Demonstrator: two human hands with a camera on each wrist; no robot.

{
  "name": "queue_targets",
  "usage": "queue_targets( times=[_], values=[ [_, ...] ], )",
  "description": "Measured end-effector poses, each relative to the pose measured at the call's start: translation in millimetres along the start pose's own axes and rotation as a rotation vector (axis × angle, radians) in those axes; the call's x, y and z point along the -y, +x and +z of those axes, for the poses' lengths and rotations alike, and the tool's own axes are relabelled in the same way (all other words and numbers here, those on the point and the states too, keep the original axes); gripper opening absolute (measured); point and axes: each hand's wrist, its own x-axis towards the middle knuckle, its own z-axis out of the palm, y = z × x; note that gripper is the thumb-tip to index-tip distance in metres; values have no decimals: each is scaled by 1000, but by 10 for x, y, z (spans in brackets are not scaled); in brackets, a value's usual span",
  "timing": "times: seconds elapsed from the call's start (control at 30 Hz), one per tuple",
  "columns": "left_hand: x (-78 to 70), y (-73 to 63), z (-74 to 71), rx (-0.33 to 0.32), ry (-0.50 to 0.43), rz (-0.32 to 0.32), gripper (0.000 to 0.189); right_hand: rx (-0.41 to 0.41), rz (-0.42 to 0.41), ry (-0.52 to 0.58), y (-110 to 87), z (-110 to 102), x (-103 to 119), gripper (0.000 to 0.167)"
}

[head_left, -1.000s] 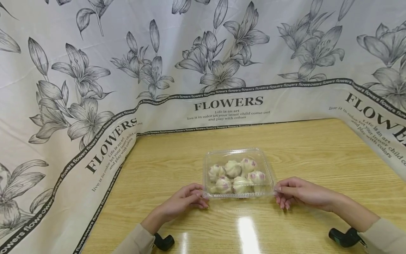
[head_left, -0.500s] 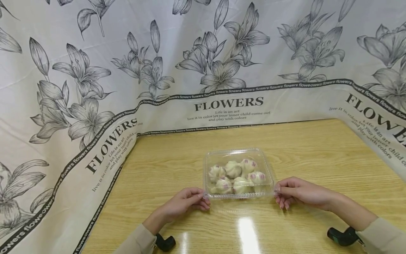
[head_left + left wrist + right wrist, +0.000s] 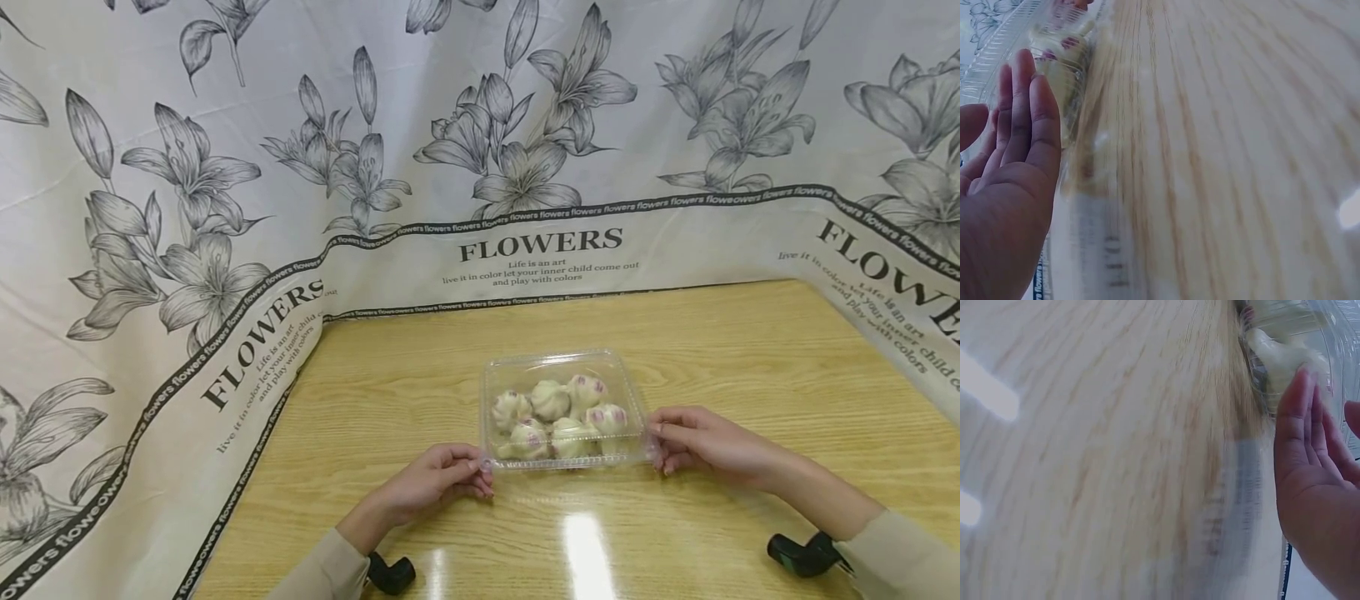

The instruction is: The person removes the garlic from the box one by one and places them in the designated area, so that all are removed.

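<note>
A clear plastic clamshell box, its lid down, sits on the wooden table. Inside it are several cream-white, ridged, bulb-shaped pieces, some with purple patches. At the box's near left corner, my left hand pinches the rim between thumb and index finger; the other fingers extend below it, and the left wrist view shows them nearly straight. My right hand pinches the rim near the front right corner. From the right wrist, its fingers overlap the box's side wall.
The wooden table is bordered at the back and sides by a white cloth printed with flowers and lettering. Black curved devices sit at both wrists. Bright reflections lie on the near tabletop.
My right hand has shifted slightly away from me along the box's right edge, its lower fingers drawn up. My left hand has edged slightly at its corner. The box has hardly moved.
</note>
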Motion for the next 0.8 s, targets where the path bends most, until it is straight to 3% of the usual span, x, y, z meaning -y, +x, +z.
queue_targets(
  times=[0.13,0.27,0.57,0.8],
  values=[
    [2,-2,-3,6,8,7,36,-74,-39,5,27,-6,3,41],
    [18,3,-4,17,-1,18,34,-94,-52,20,38,5,17,40],
    [12,6,17,6,18,37,33,-60,-57,25,51,18,38,35],
    [9,18,20,-59,38,22,29,-39,-53,2,70,6,30,34]
  ],
)
